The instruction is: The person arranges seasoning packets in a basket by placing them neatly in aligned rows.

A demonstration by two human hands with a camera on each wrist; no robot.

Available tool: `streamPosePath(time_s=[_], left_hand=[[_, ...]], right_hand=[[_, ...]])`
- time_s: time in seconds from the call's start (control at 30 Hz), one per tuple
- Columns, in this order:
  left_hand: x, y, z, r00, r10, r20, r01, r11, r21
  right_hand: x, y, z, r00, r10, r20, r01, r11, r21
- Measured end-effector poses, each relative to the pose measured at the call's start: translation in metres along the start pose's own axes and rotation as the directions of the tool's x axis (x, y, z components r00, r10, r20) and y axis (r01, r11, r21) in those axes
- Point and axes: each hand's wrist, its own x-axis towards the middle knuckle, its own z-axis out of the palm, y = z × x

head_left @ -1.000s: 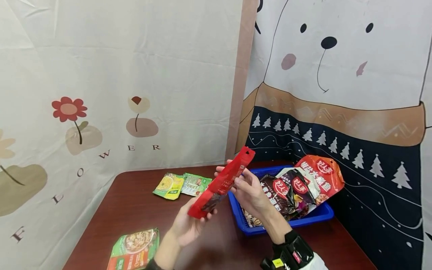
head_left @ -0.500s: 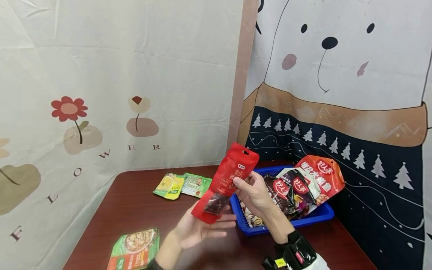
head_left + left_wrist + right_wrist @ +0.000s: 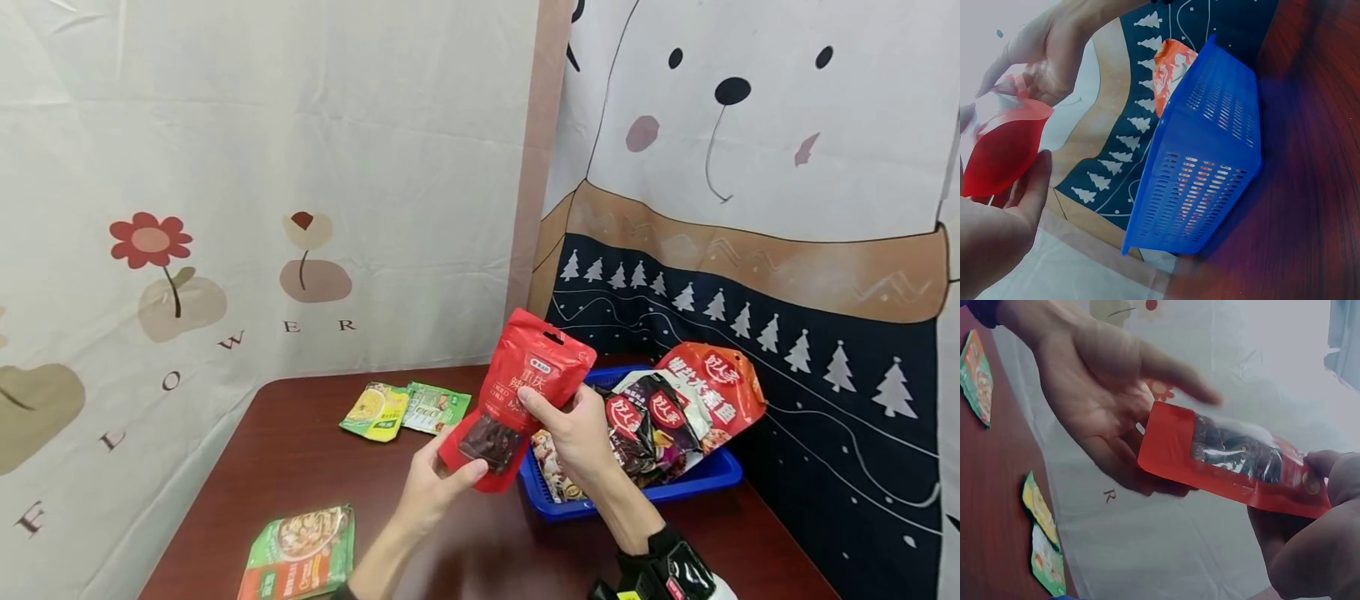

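Observation:
A red pouch of dried chili, with a clear window showing dark contents, is held tilted above the table, its front facing the head camera. My right hand grips its upper right side, thumb on the front. At its bottom end my left hand holds it, thumb over the lower front and fingers behind. The left wrist view shows the bottom of the red pouch between both hands. In the right wrist view, the left hand's thumb lies over the pouch's end; its fingers are partly hidden underneath.
A blue basket with several food packets stands right on the brown table. A yellow packet and a green-white packet lie at the back. A green-orange packet lies front left. Printed cloths hang behind.
The pouch has turned from edge-on to face the head camera. My left hand, spread flat under it half a second ago, now has its thumb over the front. The pouch moved slightly right.

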Motion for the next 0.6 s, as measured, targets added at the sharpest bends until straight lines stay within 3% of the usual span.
streamPosePath(time_s=[0.2,0.4,0.53,0.6], left_hand=[[0.005,-0.003,0.004,0.999,-0.034,-0.019,0.035,0.997,0.069],[0.024,-0.007,0.008,0.997,-0.074,0.025,0.072,0.996,0.057],[0.042,-0.017,0.017,0.989,-0.134,0.065,0.136,0.99,-0.031],[0.051,-0.022,0.021,0.985,-0.167,0.048,0.169,0.985,-0.032]], right_hand=[[-0.003,-0.003,-0.009,1.0,0.03,0.005,-0.03,1.0,-0.008],[0.001,-0.008,-0.03,0.993,0.116,0.001,-0.116,0.993,0.005],[0.006,-0.009,-0.045,0.984,0.161,-0.071,-0.167,0.983,-0.073],[0.009,-0.008,-0.051,0.978,0.159,-0.134,-0.177,0.975,-0.136]])
